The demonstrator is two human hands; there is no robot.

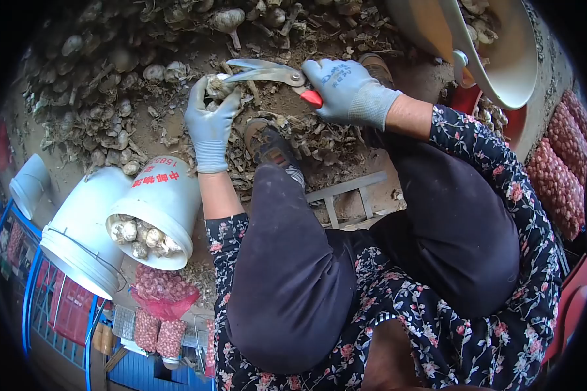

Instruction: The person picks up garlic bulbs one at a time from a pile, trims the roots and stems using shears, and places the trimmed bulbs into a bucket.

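Note:
My left hand (212,120), in a pale blue-grey glove, is closed around a garlic bulb (219,86) at the upper middle. In a matching glove, my right hand (351,91) grips the red handle of a pair of metal shears (272,73). The shears' blades are apart and point left, their tips beside the bulb. Most of the handles are hidden in my right palm. Dry garlic bulbs with stems (228,23) lie heaped on the ground beyond both hands.
A white bucket with red lettering (165,189) holds garlic at the left, with more white buckets (88,221) beside it. Another large bucket (512,72) stands upper right. Red net sacks (554,189) lie at the right. A metal frame (349,189) sits between my legs.

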